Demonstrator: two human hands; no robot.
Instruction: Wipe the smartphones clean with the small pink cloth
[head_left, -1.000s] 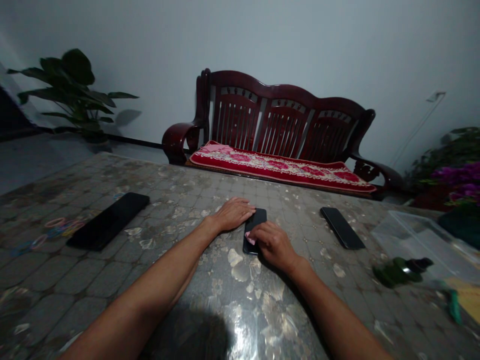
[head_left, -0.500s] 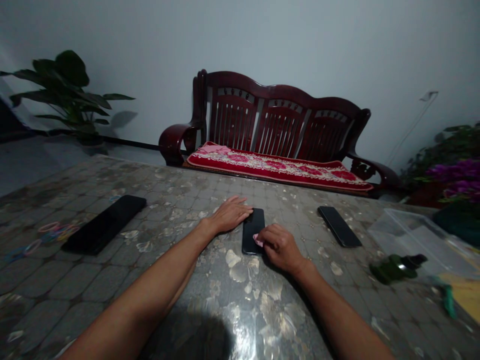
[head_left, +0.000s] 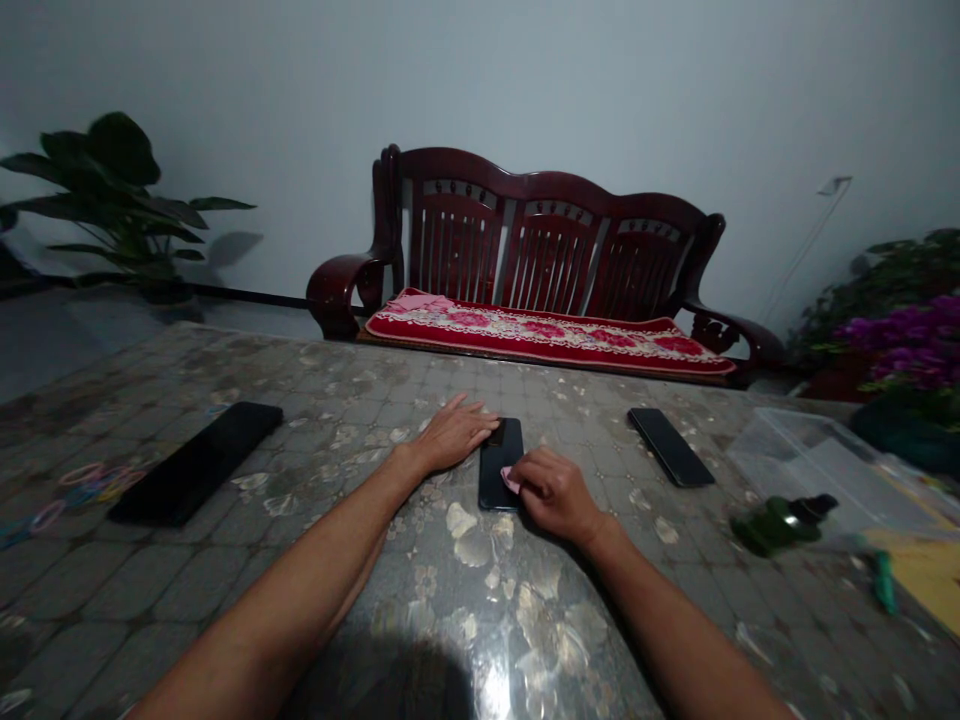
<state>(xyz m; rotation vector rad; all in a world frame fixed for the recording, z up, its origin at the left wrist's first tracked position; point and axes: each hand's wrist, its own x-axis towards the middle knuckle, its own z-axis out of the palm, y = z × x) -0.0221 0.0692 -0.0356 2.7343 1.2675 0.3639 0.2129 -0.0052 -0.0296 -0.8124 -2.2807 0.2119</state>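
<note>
A dark phone (head_left: 495,462) lies flat on the patterned tablecloth in front of me. My left hand (head_left: 454,434) is spread out flat beside it, with its fingertips touching the phone's upper left edge. On the lower part of the phone, my right hand (head_left: 553,490) is closed around a small pink cloth (head_left: 509,480) and presses it to the surface. Most of the cloth is hidden under the fingers. Another dark phone (head_left: 670,446) lies to the right, and a larger black slab-like device (head_left: 199,464) lies to the left; neither is touched.
Colourful hair ties (head_left: 94,482) lie at the far left. On the right are a green bottle (head_left: 769,527) with a black top, a clear plastic box (head_left: 810,455), a green object (head_left: 884,582) and yellow paper (head_left: 919,575). Behind the table (head_left: 315,580) stands a wooden bench (head_left: 517,185).
The view has shifted slightly, so everything sits a little further left. Both hands keep nearly the same place on the phone, and the right still holds the pink cloth.
</note>
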